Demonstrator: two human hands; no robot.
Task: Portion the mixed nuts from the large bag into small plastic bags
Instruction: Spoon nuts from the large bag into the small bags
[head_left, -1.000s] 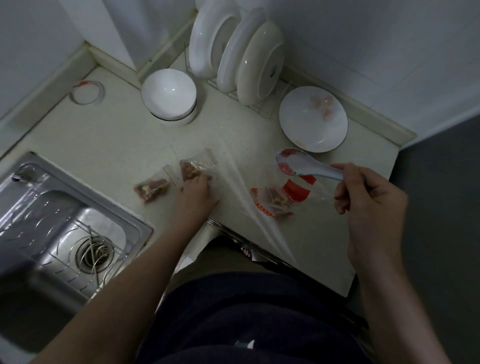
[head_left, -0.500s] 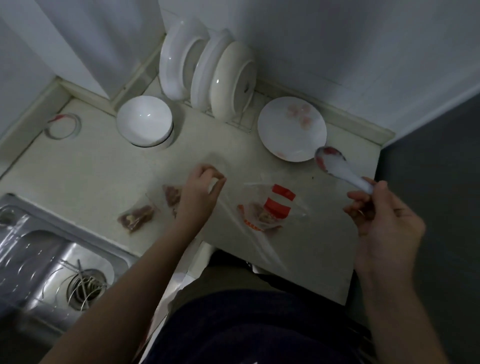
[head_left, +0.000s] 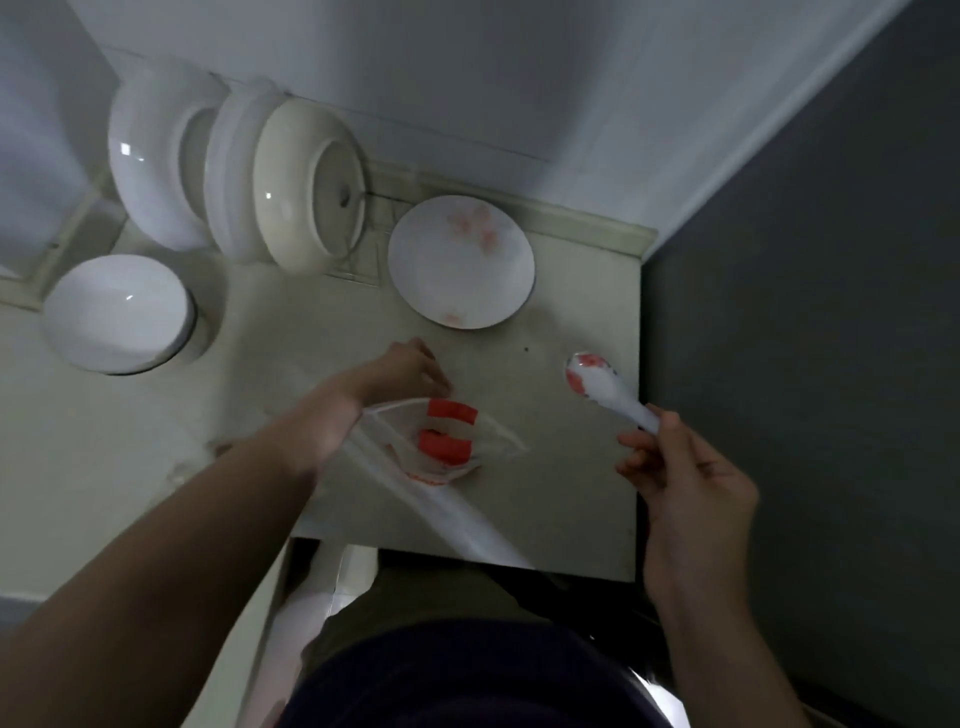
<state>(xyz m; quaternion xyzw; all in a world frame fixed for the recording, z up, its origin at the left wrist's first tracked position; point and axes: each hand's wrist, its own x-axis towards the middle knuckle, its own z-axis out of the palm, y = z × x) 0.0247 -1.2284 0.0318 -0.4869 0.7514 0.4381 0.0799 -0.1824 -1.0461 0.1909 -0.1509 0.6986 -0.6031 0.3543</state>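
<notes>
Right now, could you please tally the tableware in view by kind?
Upright dishes: 3
White bowl: 1
Flowered plate: 1
Ceramic spoon, held in the right hand: 1
Total: 6

No legible text anywhere; only blurred red blocks on the large bag (head_left: 447, 434)
</notes>
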